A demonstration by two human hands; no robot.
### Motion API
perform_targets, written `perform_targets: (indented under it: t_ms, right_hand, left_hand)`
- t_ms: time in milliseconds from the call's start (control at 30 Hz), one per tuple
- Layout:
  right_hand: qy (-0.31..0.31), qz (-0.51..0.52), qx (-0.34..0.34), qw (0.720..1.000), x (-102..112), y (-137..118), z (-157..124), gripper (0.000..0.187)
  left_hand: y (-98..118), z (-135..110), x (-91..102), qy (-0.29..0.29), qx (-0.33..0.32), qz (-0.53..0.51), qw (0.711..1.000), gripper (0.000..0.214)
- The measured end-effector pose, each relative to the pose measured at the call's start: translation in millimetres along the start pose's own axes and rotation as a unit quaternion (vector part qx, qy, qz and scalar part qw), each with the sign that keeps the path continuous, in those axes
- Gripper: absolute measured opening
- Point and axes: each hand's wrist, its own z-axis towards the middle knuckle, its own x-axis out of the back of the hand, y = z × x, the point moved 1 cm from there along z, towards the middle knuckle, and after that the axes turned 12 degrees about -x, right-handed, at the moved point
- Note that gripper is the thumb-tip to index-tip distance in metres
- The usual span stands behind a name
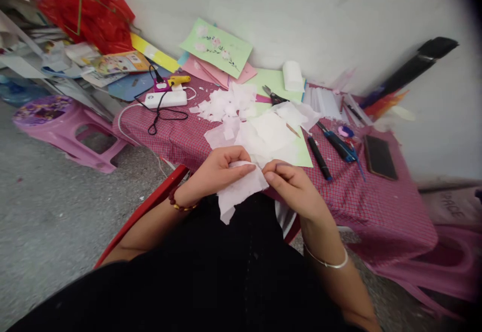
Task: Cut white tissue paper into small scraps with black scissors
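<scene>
A torn piece of white tissue paper (243,191) is held between the two hands, in front of the black-clad torso and at the near edge of the cloth-covered bench (380,211). By the left hand (222,169) it is clasped from its left side: the thumb is laid along the upper face, pointed toward the right, while the fingers are curled behind and are partly hidden. At the right edge, the thumb and index finger of the right hand (295,186) are pressed together, and that edge appears to be pinched there; how much paper is caught cannot be told.

The long axis of the piece is slanted, from the loose corner hanging at the lower left up to the edge at the right fingertips. Most of the paper is borne by the left hand, which is the nearer to its middle; from the right hand, the piece lies directly to the left. The two thumb tips are set near each other, with only the paper's edge between.

Beyond the hands, larger tissue sheets (269,133) are spread over a pale green sheet (306,155). Farther off and to the left, tissue scraps (226,103) are heaped. Scissors (277,99) are laid behind the sheets, and a black marker (320,158) is placed beyond the right hand.
</scene>
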Motion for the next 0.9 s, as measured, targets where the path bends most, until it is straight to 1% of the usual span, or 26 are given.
perform_targets:
  t_ms: [167,300,367,400,433,467,533,567,600,633,667,700,733,767,800,833,900]
  right_hand:
    - [-0.031,0.024,-0.023,0.999,-9.0,2.4,3.2,0.022]
    - [-0.025,0.031,-0.034,0.999,-15.2,5.1,5.3,0.024]
    - [-0.03,0.048,-0.045,0.997,-16.2,6.1,5.8,0.025]
    - [-0.035,0.059,-0.053,0.996,-16.1,6.8,5.9,0.025]
    - [-0.039,0.071,-0.058,0.995,-15.7,7.6,6.0,0.025]
    - [-0.039,0.083,-0.061,0.994,-15.1,8.6,6.1,0.025]
    - [-0.023,0.11,-0.062,0.992,-13.7,11.1,6.5,0.024]
    - [-0.012,0.125,-0.064,0.99,-13.2,12.5,6.7,0.023]
    - [-0.003,0.141,-0.068,0.988,-12.9,13.7,6.8,0.021]
    - [0.004,0.153,-0.071,0.986,-12.9,14.4,6.9,0.019]
    - [0.007,0.156,-0.071,0.985,-13.1,14.3,6.7,0.017]
    - [0.008,0.15,-0.065,0.986,-13.6,13.4,6.4,0.017]
    - [0.01,0.136,-0.057,0.989,-14.1,11.8,5.9,0.018]
    - [0.015,0.116,-0.047,0.992,-14.6,9.5,5.2,0.019]
    - [0.023,0.093,-0.036,0.995,-15.0,6.9,4.4,0.021]
    - [0.034,0.069,-0.028,0.997,-15.4,4.2,3.6,0.022]
    - [0.055,0.026,-0.016,0.998,-15.8,-0.3,2.1,0.023]
  left_hand:
    - [3.2,0.1,-2.0,0.007,-0.008,0.014,1.0,0.023]
    - [2.9,-0.5,-4.5,-0.007,-0.017,0.006,1.0,0.025]
    - [-0.4,0.5,-5.0,-0.012,-0.023,0.034,0.999,0.024]
    - [-2.4,1.3,-4.6,-0.001,-0.041,0.067,0.997,0.021]
    - [-4.3,2.3,-3.6,0.024,-0.069,0.117,0.99,0.016]
    - [-5.8,3.1,-2.1,0.063,-0.104,0.177,0.977,0.014]
    - [-6.6,3.1,1.1,0.15,-0.168,0.287,0.931,0.02]
    - [-5.8,2.2,2.3,0.178,-0.183,0.317,0.913,0.019]
    - [-4.2,0.8,3.0,0.185,-0.183,0.322,0.91,0.013]
    - [-2.0,-0.9,3.0,0.168,-0.169,0.3,0.924,0.006]
    - [0.7,-2.9,2.3,0.134,-0.143,0.256,0.946,0.004]
    - [3.5,-4.9,0.8,0.09,-0.109,0.198,0.97,0.007]
    - [6.3,-6.9,-1.2,0.045,-0.071,0.136,0.987,0.01]
    - [8.8,-8.5,-3.4,0.01,-0.036,0.078,0.996,0.011]
    - [10.5,-9.6,-5.5,-0.011,-0.009,0.032,0.999,0.012]
    - [11.4,-10.1,-7.3,-0.021,0.01,0.0,1.0,0.012]
    - [10.6,-9.5,-10.0,-0.021,0.026,-0.033,0.999,0.012]
